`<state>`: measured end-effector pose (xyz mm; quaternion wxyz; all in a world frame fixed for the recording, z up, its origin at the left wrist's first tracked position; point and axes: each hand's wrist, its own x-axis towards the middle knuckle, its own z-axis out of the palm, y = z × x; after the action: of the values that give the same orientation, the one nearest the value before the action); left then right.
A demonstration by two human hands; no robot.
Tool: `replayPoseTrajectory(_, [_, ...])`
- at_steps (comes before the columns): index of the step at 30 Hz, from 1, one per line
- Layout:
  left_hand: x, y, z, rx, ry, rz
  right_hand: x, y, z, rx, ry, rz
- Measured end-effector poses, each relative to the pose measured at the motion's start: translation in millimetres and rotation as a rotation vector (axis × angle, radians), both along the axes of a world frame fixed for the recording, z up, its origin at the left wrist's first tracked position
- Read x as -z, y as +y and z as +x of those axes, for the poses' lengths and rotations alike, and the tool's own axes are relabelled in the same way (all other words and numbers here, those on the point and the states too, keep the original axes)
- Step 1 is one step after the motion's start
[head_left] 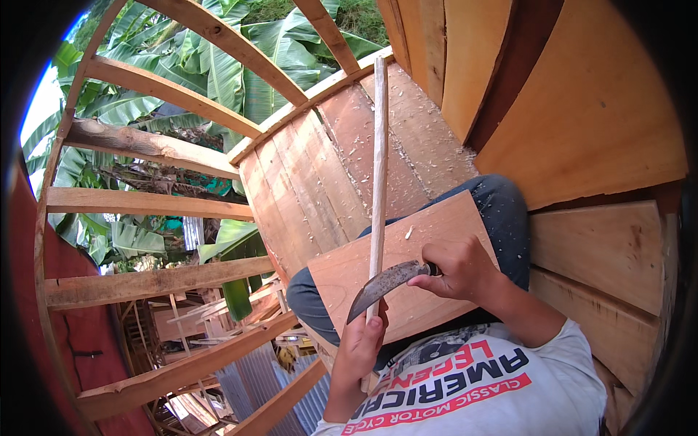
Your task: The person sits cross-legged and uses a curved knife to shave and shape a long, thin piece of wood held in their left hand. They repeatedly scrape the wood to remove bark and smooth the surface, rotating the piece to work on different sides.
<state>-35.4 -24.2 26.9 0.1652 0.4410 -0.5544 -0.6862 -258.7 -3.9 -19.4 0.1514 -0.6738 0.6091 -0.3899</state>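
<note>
My left hand (pixel 363 343) is closed round the lower end of a long, pale, whittled wooden stick (pixel 379 160), which stands up away from me. In my right hand (pixel 459 267) is a knife with a broad, curved, dark-spotted blade (pixel 387 285); my fingers wrap its handle, which is mostly hidden. The blade lies across the stick just above my left hand, its tip pointing down to the left. Under both hands a flat wooden board (pixel 429 232) rests across my lap, with a small wood shaving (pixel 408 232) on it.
Wood shavings lie scattered over the plank floor (pixel 305 182). Wooden wall boards (pixel 611 109) rise close on my right. To the left runs a railing of wooden bars (pixel 145 202) with gaps between them. Beyond it are banana leaves (pixel 225 73), corrugated metal sheets (pixel 262 385) and stacked timber below.
</note>
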Motion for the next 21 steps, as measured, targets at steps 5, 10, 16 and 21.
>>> replayPoseTrajectory(5, [1.4,-1.4,2.6,0.046,-0.064,-0.107,2.8,-0.5,-0.2,0.084,0.104,-0.005])
replayPoseTrajectory(10, [-0.9,-0.4,1.2,0.038,-0.081,-0.177,2.2,-7.6,-8.3,0.165,0.182,-0.051])
replayPoseTrajectory(16, [-6.0,2.0,-0.7,0.039,-0.108,-0.164,-0.5,-13.3,-19.3,0.274,0.211,-0.049])
replayPoseTrajectory(21, [-6.2,13.5,12.2,0.094,-0.116,-0.093,-6.8,-24.3,-72.8,0.592,0.044,0.089])
